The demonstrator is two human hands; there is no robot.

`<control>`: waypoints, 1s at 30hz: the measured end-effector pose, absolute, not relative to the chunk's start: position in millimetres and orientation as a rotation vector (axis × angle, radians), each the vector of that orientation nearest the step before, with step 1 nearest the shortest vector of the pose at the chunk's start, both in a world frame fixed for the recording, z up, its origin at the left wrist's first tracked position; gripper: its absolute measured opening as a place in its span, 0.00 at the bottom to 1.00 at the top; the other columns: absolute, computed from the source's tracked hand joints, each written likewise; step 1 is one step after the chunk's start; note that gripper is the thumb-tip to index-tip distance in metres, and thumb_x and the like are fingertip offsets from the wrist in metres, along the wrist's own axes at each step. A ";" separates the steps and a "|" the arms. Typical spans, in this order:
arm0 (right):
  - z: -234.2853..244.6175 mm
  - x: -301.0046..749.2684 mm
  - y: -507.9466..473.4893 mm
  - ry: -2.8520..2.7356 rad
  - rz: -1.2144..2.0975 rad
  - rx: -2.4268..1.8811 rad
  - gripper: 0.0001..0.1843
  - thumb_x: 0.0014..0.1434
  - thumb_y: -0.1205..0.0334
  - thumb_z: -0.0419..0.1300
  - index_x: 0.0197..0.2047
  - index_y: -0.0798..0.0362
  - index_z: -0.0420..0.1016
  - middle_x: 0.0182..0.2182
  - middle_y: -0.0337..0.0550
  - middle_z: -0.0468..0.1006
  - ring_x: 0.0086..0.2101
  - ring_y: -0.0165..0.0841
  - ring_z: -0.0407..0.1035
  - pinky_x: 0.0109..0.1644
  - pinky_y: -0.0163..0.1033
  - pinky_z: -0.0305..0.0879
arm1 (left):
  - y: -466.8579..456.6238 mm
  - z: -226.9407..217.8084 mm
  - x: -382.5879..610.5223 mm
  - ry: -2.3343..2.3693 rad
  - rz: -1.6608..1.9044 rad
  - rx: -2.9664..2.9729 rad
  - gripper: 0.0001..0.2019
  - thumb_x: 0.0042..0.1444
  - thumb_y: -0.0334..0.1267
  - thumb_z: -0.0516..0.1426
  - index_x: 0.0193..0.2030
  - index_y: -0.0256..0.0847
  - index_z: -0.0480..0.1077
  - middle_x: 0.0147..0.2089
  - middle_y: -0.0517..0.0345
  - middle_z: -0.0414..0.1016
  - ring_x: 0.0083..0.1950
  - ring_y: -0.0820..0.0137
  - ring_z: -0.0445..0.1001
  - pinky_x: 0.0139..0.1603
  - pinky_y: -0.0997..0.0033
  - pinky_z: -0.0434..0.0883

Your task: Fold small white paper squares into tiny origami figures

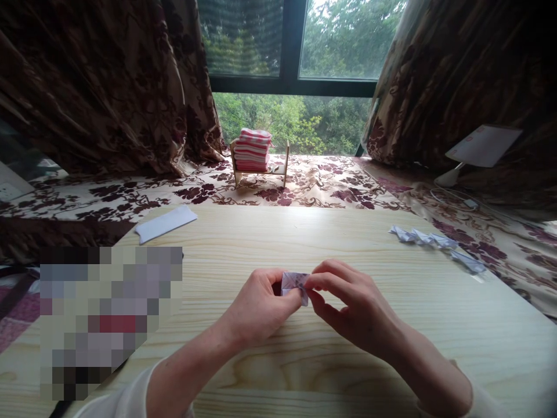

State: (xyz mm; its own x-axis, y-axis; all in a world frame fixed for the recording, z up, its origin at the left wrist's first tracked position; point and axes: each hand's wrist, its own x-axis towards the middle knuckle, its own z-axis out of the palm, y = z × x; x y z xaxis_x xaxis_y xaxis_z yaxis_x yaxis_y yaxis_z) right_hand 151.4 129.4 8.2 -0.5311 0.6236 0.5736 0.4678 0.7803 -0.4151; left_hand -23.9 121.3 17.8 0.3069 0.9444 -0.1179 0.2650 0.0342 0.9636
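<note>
A small folded piece of pale paper (294,283) is pinched between both hands just above the light wooden table (357,244). My left hand (260,307) grips its left side with thumb and fingers closed. My right hand (353,307) pinches its right edge with curled fingers. Part of the paper is hidden behind the fingers.
A row of several folded paper pieces (435,241) lies at the table's right edge. A white paper strip (165,223) lies at the back left. A blurred-out patch (108,319) covers the left. Behind stand a small wooden rack with striped cloth (255,151), floral fabric and curtains.
</note>
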 end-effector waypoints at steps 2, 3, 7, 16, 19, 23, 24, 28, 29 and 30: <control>8.8 150.6 129.4 -2.226 0.279 -0.803 0.09 0.55 0.74 0.54 0.36 0.53 0.71 0.28 0.42 0.73 0.28 0.31 0.65 0.30 0.35 0.63 | 121.8 17.9 -23.9 1.171 0.771 1.469 0.07 0.49 0.34 0.53 0.25 0.35 0.68 0.21 0.65 0.55 0.24 0.77 0.52 0.23 0.76 0.51; 9.1 150.1 129.4 -2.217 0.284 -0.802 0.08 0.55 0.74 0.54 0.35 0.53 0.71 0.27 0.42 0.72 0.28 0.31 0.65 0.30 0.35 0.63 | 121.9 17.9 -23.9 1.164 0.769 1.468 0.07 0.49 0.34 0.53 0.24 0.35 0.68 0.21 0.65 0.55 0.24 0.77 0.52 0.23 0.76 0.50; 10.2 149.9 129.4 -2.224 0.259 -0.797 0.08 0.56 0.73 0.54 0.35 0.52 0.71 0.27 0.42 0.73 0.28 0.31 0.64 0.31 0.35 0.62 | 121.7 17.9 -24.3 1.166 0.756 1.469 0.08 0.49 0.34 0.53 0.22 0.36 0.66 0.20 0.65 0.53 0.24 0.77 0.50 0.22 0.76 0.49; 11.0 154.1 130.0 -2.320 0.105 -0.769 0.08 0.58 0.72 0.53 0.35 0.53 0.71 0.30 0.43 0.73 0.30 0.31 0.63 0.32 0.35 0.61 | 124.0 17.5 -25.8 1.173 0.735 1.414 0.07 0.47 0.35 0.54 0.23 0.35 0.70 0.19 0.65 0.57 0.23 0.77 0.52 0.24 0.75 0.51; 11.1 154.4 130.2 -2.339 0.090 -0.754 0.08 0.60 0.71 0.52 0.36 0.53 0.71 0.30 0.43 0.73 0.30 0.31 0.63 0.33 0.35 0.61 | 124.2 18.4 -26.2 1.152 0.742 1.368 0.07 0.46 0.35 0.55 0.23 0.35 0.70 0.19 0.65 0.58 0.23 0.77 0.52 0.24 0.75 0.50; 12.8 153.3 130.6 -2.366 0.073 -0.737 0.09 0.61 0.71 0.51 0.36 0.53 0.71 0.29 0.44 0.73 0.30 0.31 0.63 0.32 0.35 0.61 | 124.1 20.0 -25.4 1.179 0.751 1.293 0.07 0.44 0.34 0.56 0.18 0.37 0.65 0.16 0.67 0.57 0.20 0.79 0.51 0.21 0.75 0.47; 13.4 152.9 130.7 -2.370 0.070 -0.732 0.09 0.61 0.71 0.51 0.36 0.54 0.71 0.29 0.44 0.74 0.30 0.32 0.63 0.32 0.35 0.61 | 124.2 20.4 -25.0 1.190 0.749 1.271 0.08 0.44 0.34 0.56 0.18 0.37 0.65 0.16 0.67 0.57 0.20 0.79 0.51 0.21 0.75 0.47; 15.2 151.6 130.9 -2.374 0.054 -0.713 0.09 0.61 0.72 0.50 0.35 0.54 0.71 0.28 0.45 0.73 0.29 0.32 0.63 0.31 0.35 0.62 | 125.1 21.0 -24.1 1.202 0.749 1.206 0.07 0.43 0.34 0.56 0.18 0.36 0.66 0.16 0.65 0.59 0.19 0.79 0.52 0.20 0.77 0.50; 15.5 151.4 130.8 -2.374 0.048 -0.710 0.10 0.61 0.72 0.50 0.35 0.54 0.71 0.28 0.45 0.73 0.29 0.32 0.63 0.31 0.35 0.62 | 125.4 21.0 -24.1 1.202 0.750 1.198 0.06 0.42 0.34 0.56 0.19 0.36 0.66 0.16 0.65 0.60 0.20 0.79 0.53 0.20 0.77 0.51; 15.8 151.3 130.7 -2.373 0.043 -0.705 0.10 0.62 0.71 0.49 0.35 0.54 0.71 0.28 0.45 0.73 0.29 0.32 0.63 0.31 0.35 0.62 | 125.6 20.8 -24.2 1.200 0.750 1.191 0.06 0.42 0.34 0.56 0.19 0.36 0.67 0.16 0.65 0.60 0.20 0.79 0.54 0.20 0.77 0.52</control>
State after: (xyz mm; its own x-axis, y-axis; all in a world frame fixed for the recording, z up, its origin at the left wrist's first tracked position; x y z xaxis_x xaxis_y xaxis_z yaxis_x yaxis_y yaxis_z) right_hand 151.3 130.7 15.8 -0.6415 0.4986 0.5830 0.4770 0.8545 -0.2059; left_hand -24.2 125.6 20.8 0.2534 0.9225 -0.2912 0.1429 0.2620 0.9544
